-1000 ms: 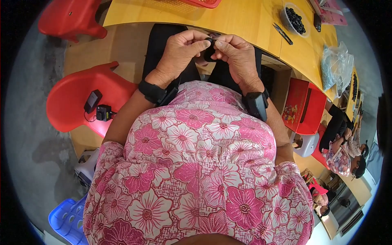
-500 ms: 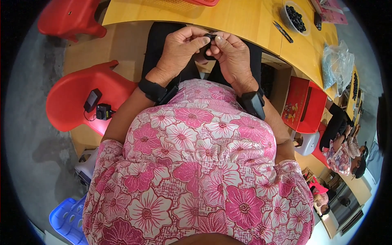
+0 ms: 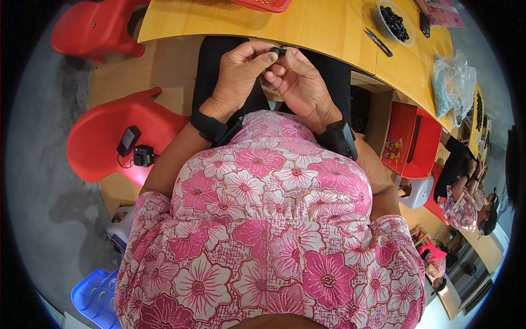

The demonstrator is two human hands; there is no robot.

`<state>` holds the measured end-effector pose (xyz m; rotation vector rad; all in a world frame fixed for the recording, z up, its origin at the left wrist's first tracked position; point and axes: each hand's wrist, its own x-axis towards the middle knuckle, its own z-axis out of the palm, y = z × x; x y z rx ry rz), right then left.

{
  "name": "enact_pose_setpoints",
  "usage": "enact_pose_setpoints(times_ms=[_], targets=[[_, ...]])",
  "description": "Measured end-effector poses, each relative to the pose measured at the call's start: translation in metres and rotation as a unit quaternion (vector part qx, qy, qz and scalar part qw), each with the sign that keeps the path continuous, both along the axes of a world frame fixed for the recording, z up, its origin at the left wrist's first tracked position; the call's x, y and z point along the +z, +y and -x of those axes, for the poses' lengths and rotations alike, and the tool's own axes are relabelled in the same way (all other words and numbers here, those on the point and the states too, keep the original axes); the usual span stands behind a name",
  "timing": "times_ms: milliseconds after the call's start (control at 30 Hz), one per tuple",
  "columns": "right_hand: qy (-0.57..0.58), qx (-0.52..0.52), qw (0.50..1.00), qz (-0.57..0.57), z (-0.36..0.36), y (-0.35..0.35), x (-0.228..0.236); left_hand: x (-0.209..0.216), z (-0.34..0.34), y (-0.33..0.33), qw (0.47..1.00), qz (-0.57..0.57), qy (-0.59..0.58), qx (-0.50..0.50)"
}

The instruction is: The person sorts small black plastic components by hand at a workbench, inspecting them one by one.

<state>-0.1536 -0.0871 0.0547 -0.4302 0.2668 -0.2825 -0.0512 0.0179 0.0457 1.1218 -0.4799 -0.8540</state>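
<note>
Just off the table's near edge, my two hands meet over my lap at a small black ring-like part (image 3: 279, 52), too small to make out fully. My left hand (image 3: 236, 74) pinches it between thumb and forefinger. From the other side, the thumb and forefinger of my right hand (image 3: 308, 88) close on its right end, and the remaining fingers curl loosely below. At the back right of the yellow table (image 3: 323, 30) stands a clear bowl (image 3: 379, 28) with many small black parts (image 3: 395, 23). Dark thread snips (image 3: 379, 43) lie beside it.
A red basket (image 3: 268, 4) sits at the far edge. Right of the bowl lies a clear plastic bag (image 3: 455, 82). Below the table are a cardboard box (image 3: 379, 118) and a red box (image 3: 402, 140). A red chair (image 3: 96, 140) holding black devices is at left. Other people sit far right.
Both hands have come slightly nearer to me. The right hand has turned, and its lower fingers have loosened from their tighter curl. The black part stays between the fingertips.
</note>
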Motion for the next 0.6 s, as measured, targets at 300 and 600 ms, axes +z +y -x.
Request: enact_pose_setpoints(times_ms=[300, 600], targets=[[0.021, 0.086, 0.996, 0.024, -0.001, 0.002, -0.001, 0.002, -0.002, 0.006, 0.999, 0.012, -0.031, 0.031], [-0.002, 0.08, 0.997, 0.014, -0.004, 0.012, 0.005, 0.003, -0.005, 0.014, 0.998, 0.043, -0.05, 0.005]])
